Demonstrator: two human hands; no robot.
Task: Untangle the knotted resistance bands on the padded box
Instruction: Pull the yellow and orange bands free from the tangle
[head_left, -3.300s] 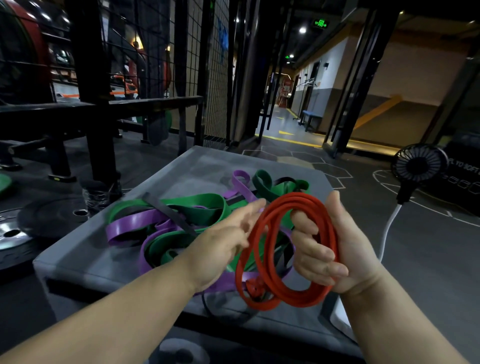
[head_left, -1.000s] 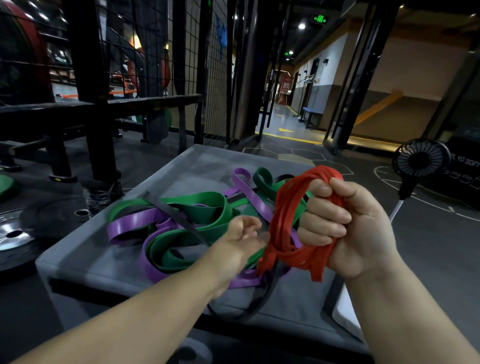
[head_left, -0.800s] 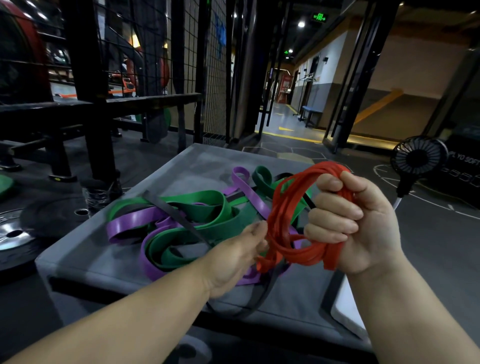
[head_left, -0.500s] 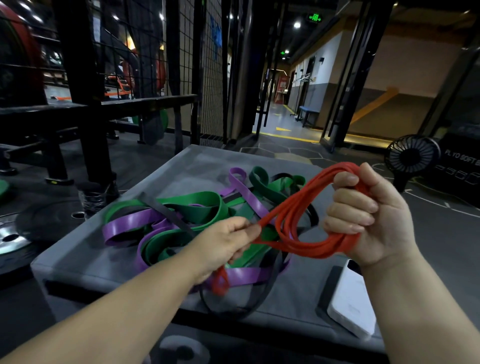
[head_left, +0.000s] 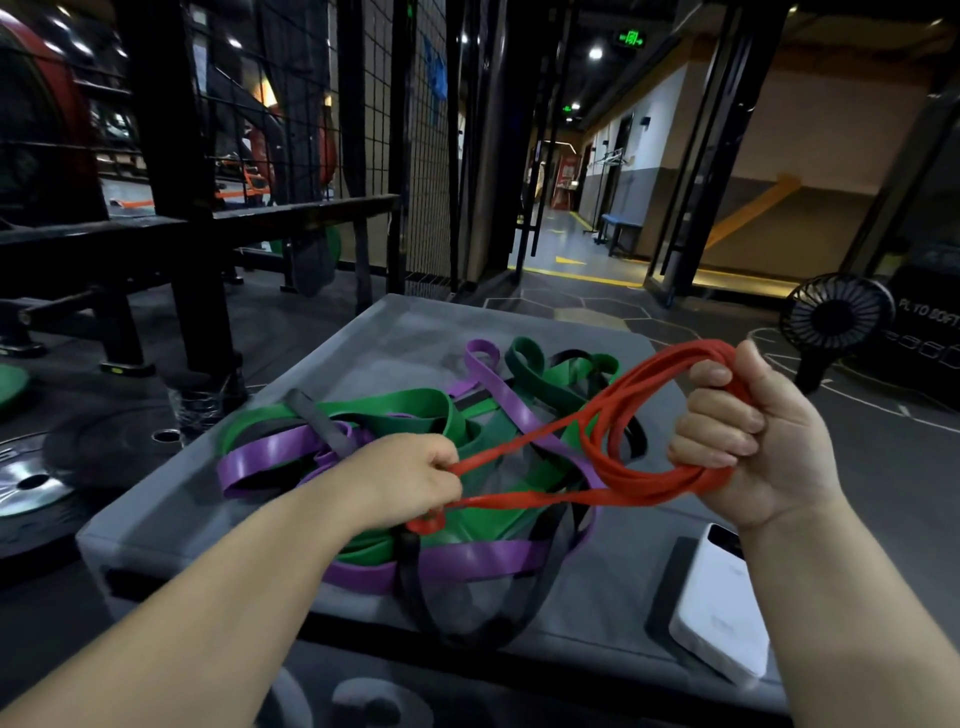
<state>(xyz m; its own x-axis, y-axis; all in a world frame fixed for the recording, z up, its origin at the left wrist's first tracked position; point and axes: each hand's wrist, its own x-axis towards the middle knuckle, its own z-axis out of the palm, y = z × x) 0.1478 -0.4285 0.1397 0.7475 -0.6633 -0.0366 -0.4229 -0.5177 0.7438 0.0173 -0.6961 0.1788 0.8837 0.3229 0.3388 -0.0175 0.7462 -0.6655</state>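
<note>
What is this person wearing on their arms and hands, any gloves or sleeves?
Nothing that shows. The left hand and right hand have no gloves, and I see no rings. The left forearm and right forearm show no sleeve, watch or wristband.

My left hand (head_left: 410, 478) and right hand (head_left: 753, 431) are bare, and so are my left forearm (head_left: 218, 597) and right forearm (head_left: 831, 597) to the frame's edge; my fingers (head_left: 717, 415) carry short, plain nails.
</note>
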